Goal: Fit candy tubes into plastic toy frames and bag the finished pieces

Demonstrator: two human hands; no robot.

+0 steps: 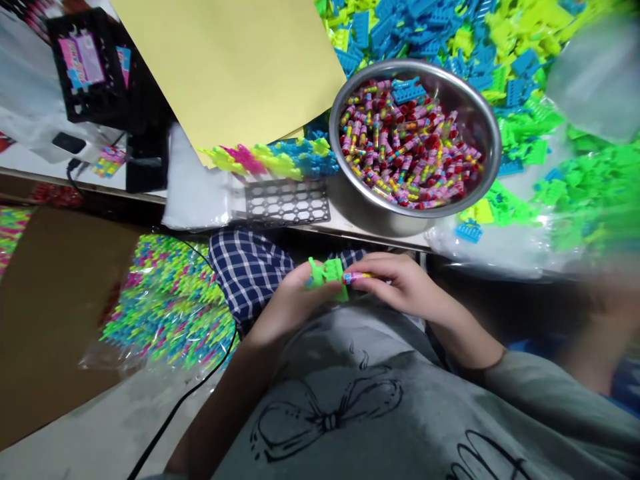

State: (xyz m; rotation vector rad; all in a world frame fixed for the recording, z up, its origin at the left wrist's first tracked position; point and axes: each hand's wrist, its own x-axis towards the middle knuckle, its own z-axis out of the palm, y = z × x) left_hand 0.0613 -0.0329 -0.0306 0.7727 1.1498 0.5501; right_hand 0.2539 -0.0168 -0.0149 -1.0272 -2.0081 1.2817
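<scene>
Above the lap, just off the near edge of the surface point(30, 160), the left hand point(295, 290) has its grip closed around a bright green plastic piece point(333, 270), thumb laid across it. Just right of that, the right hand point(403, 281) pinches a small pink-and-yellow tube point(357, 277) between thumb and forefinger, its grip nearly closed; whether tube and piece touch cannot be told. On the surface, a steel bowl point(470, 110) holds many similar tubes, with blue pieces point(420, 30) heaped on its far side.
</scene>
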